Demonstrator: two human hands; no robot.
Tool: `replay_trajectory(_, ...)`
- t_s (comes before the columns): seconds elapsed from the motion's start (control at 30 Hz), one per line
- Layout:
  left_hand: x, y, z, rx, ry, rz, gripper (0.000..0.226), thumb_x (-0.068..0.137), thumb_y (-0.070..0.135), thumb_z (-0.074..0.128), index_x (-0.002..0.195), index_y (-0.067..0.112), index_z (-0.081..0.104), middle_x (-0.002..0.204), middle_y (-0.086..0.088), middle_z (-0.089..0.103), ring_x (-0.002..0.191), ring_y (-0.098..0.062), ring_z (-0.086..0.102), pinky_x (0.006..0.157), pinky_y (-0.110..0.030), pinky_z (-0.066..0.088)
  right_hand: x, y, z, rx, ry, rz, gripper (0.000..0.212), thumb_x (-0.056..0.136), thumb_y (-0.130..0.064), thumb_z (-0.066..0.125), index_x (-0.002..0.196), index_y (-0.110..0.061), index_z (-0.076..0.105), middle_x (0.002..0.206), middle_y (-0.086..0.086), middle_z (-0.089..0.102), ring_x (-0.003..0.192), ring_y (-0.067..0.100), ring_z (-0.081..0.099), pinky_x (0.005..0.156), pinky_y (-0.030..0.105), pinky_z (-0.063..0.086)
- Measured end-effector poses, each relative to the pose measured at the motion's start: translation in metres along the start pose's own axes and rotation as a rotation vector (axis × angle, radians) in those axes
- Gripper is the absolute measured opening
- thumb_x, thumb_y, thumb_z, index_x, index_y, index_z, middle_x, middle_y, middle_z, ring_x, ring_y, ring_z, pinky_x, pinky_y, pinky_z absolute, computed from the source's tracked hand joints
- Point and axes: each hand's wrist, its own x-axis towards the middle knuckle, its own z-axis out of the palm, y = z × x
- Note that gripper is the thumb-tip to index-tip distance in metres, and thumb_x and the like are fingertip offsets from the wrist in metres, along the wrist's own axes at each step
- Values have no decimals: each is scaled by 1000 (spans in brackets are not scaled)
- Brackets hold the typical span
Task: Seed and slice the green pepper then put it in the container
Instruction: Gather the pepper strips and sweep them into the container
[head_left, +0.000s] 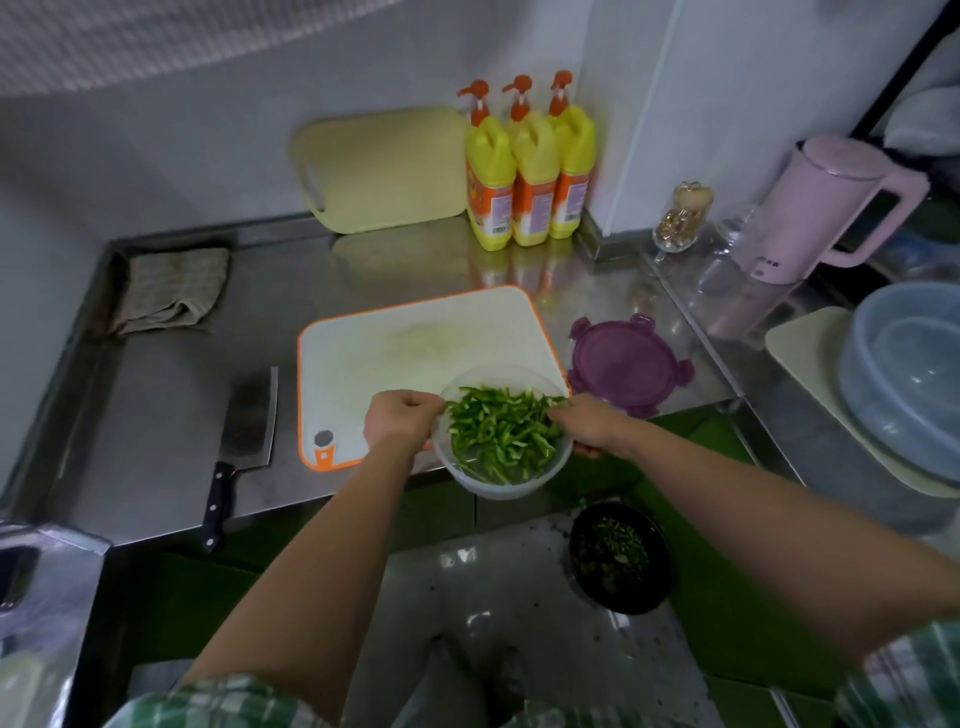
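Both grips pinch opposite rims of the clear container (500, 489): left grip (400, 421), right grip (584, 426). It is over the surface's (156, 415) near edge, with the pepper slices (498, 431) inside. It looks light, stiff and possibly slick, so rim holds suit it. The labels on the yellow bottles (530, 171) are unreadable.
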Motion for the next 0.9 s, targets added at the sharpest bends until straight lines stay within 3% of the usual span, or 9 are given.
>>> replay_trajectory(0.07,5,10,3,64,25,50,5,83,23,70,84,19,73,94,-6,72,92,-30,67,88,-40,55,12,-5,5,52,69,27,34,99,-24,41,72,-7,50,51,11,47,38,20,41,38,22,31)
replay_trajectory(0.2,21,20,13,180,-83,60,40,88,24,63,126,16,56,112,-13,66,100,-35,64,89,-41,54,35,-19,20,254,166,105,36,100,-21,37,70,-6,49,52,12,50,41,21,43,38,22,32)
replay_trajectory(0.3,33,23,19,164,-156,43,35,89,20,59,124,15,53,104,-14,64,91,-38,66,82,-48,57,54,-30,24,304,227,112,38,102,-23,37,69,-6,48,55,12,49,49,23,46,48,30,38)
replay_trajectory(0.43,59,21,21,225,-177,41,44,89,24,58,130,12,51,117,-17,63,101,-37,64,88,-47,55,71,-40,27,259,218,151,36,101,-29,38,78,-5,53,65,12,55,60,25,52,65,38,47)
replay_trajectory(0.53,70,21,20,267,-219,8,44,91,22,55,133,10,48,114,-16,63,87,-36,68,83,-45,58,76,-39,31,236,178,161,52,103,-35,34,64,-6,51,53,10,53,44,21,47,48,27,41)
replay_trajectory(0.63,76,25,22,297,-228,0,37,92,21,53,126,9,49,103,-16,64,81,-35,69,78,-45,59,74,-36,27,304,89,237,70,98,-58,20,68,-4,53,51,11,51,42,20,44,42,22,36)
replay_trajectory(0.7,82,26,23,310,-219,-23,32,93,22,53,120,7,48,97,-16,64,75,-34,69,76,-45,60,71,-35,18,270,107,232,76,96,-61,13,75,-3,57,63,13,55,54,23,50,53,27,41)
replay_trajectory(0.8,82,27,30,354,-239,-32,33,94,21,52,120,2,46,99,-17,64,77,-35,71,76,-46,60,69,-28,9,126,172,176,77,98,-58,11,116,-2,60,107,20,60,101,31,58,93,37,43)
replay_trajectory(0.9,76,26,36,380,-240,-44,36,93,21,53,122,1,42,106,-18,64,80,-36,71,77,-44,59,66,-23,3,83,162,110,71,96,-62,14,104,-10,61,117,23,62,110,36,58,103,46,41)
